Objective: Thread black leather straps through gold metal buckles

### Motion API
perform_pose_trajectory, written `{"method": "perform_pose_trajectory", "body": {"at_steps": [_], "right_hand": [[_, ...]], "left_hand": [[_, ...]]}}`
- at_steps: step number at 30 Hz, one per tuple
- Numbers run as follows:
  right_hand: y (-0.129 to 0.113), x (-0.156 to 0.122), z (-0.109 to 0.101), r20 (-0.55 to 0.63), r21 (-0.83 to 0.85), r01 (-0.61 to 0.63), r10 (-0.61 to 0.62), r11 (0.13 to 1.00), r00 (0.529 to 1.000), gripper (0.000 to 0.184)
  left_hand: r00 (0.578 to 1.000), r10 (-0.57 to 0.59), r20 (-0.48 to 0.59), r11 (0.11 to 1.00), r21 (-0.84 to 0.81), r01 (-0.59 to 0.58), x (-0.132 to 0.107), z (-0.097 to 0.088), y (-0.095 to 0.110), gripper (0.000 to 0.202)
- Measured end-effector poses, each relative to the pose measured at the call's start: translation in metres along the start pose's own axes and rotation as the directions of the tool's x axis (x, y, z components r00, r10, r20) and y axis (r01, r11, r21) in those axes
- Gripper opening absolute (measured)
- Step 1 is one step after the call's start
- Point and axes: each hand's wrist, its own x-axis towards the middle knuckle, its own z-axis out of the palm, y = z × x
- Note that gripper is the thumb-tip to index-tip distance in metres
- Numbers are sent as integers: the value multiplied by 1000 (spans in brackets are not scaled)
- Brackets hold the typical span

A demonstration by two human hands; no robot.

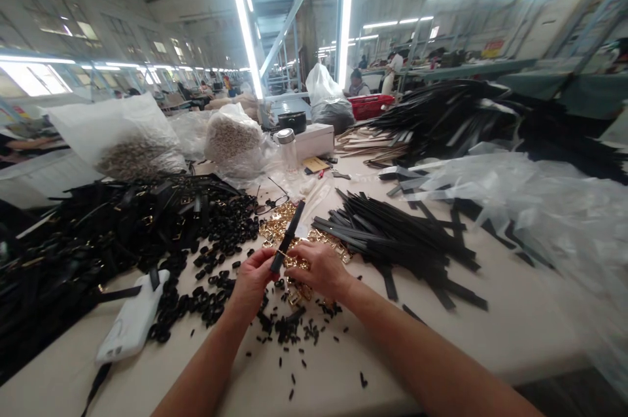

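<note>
A black strap (pixel 293 224) stands tilted upward between my hands. My left hand (pixel 252 283) pinches its lower end between thumb and fingers. A gold buckle (pixel 280 253) sits around the strap near that end. My right hand (pixel 318 266) is closed at the buckle, its fingertips on the buckle's right side and partly hidden. Beneath and behind the hands lies a pile of gold buckles (pixel 275 224). Small black loops (pixel 216 266) are heaped to the left of my left hand. Flat black straps (pixel 392 234) lie in a stack to the right of my right hand.
Tiny black bits (pixel 294 332) are strewn near the table's front. A white device (pixel 132 322) with a cord lies at left, beside a big heap of black straps with buckles (pixel 122 220). Behind stand a bottle (pixel 286 148) and filled bags (pixel 233 135); plastic sheeting (pixel 530 194) covers the right.
</note>
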Motion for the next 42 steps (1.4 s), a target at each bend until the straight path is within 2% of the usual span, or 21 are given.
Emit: {"method": "perform_pose_trajectory", "body": {"at_steps": [4, 8, 11, 13, 16, 19, 20, 22, 24, 26, 28, 30, 32, 33, 35, 37, 39, 42], "right_hand": [[-5, 0, 10, -35, 317, -128, 147, 940, 989, 22], [-5, 0, 12, 11, 582, -184, 219, 792, 976, 23], [-5, -1, 15, 50, 708, -220, 263, 671, 964, 25], [-5, -1, 17, 60, 745, -237, 292, 623, 955, 25], [-5, 0, 17, 55, 739, -256, 323, 623, 945, 25], [-3, 1, 14, 11, 674, -274, 361, 686, 932, 25], [-2, 1, 12, -5, 644, -284, 375, 710, 927, 25], [0, 1, 11, -12, 612, -311, 402, 727, 916, 25], [0, 1, 10, 29, 621, -343, 416, 705, 909, 23], [-1, 0, 10, 88, 640, -368, 412, 674, 907, 21], [-2, 0, 10, 122, 633, -378, 395, 675, 910, 20], [-4, 0, 11, 133, 622, -377, 382, 686, 915, 20], [-4, 0, 11, 132, 617, -377, 381, 691, 915, 19], [-4, 0, 12, 129, 615, -378, 384, 692, 914, 18], [-4, -1, 12, 119, 613, -377, 390, 694, 913, 17], [-3, -1, 14, 97, 598, -366, 388, 714, 916, 16], [-1, -2, 16, 83, 569, -356, 379, 741, 922, 15], [1, -3, 19, 96, 523, -358, 363, 774, 927, 17]], "left_hand": [[999, -41, 24, 999, 12, 41, 0, 2, -9, 27], [999, -10, 38, 996, 93, 6, -1, 3, -11, 27], [998, 39, 52, 979, 198, -49, -3, 6, -9, 26], [996, 63, 63, 962, 261, -77, -5, 9, -8, 25], [993, 67, 101, 939, 331, -97, -5, 12, -9, 25], [988, 49, 147, 918, 383, -103, 0, 3, -1, 28], [989, 68, 128, 906, 407, -115, 2, -4, 4, 30], [985, 169, 19, 857, 490, -157, 7, -25, 19, 32], [948, 300, -103, 738, 655, -162, 11, -50, 34, 30], [920, 365, -140, 513, 855, -73, 13, -70, 45, 26], [931, 341, -131, 257, 965, 41, 14, -82, 49, 22], [956, 274, -103, 66, 994, 89, 14, -85, 47, 18], [972, 223, -74, -36, 996, 84, 14, -83, 43, 16], [975, 211, -67, -54, 995, 80, 14, -82, 41, 15], [973, 214, -82, -18, 996, 88, 15, -78, 38, 14], [968, 228, -102, 121, 990, 76, 15, -72, 37, 15], [972, 216, -88, 354, 935, 6, 14, -64, 35, 21], [989, 143, -22, 704, 705, -87, 10, -46, 30, 29]]}}
